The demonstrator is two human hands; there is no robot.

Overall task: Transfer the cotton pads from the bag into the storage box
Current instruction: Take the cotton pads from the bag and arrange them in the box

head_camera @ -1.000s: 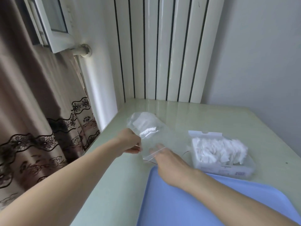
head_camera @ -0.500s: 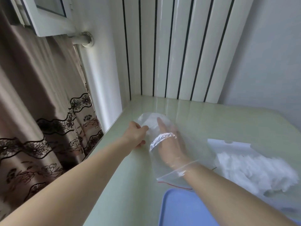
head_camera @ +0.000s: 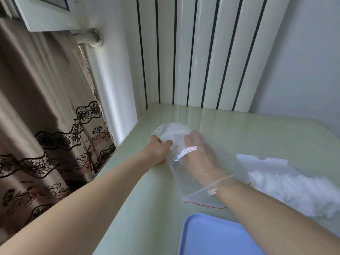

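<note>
Tray: I see a blue plastic tray [head_camera: 211,236] nearest me, just short of the bag's mouth on the pale green table [head_camera: 147,208].
Bag: the clear zip bag [head_camera: 184,183] lies on the table beyond the tray, its red-lined mouth toward me, its closed end pointing to the radiator.
Right hand: my right hand [head_camera: 198,155] is inside the bag past the wrist, fingers stretched flat and slightly spread; it grips nothing I can make out.
Left hand: my left hand [head_camera: 158,150] pinches the bag's left edge near its far end, fingers closed narrow on the plastic.
Cotton pads: a small white clump [head_camera: 174,133] sits at the bag's far end, just beyond my right fingertips.
Storage box: right of the bag, the box [head_camera: 261,161] stands lid up, heaped with white pads [head_camera: 294,192].
Radiator: white ribbed panel [head_camera: 202,52] beyond the bag.
</note>
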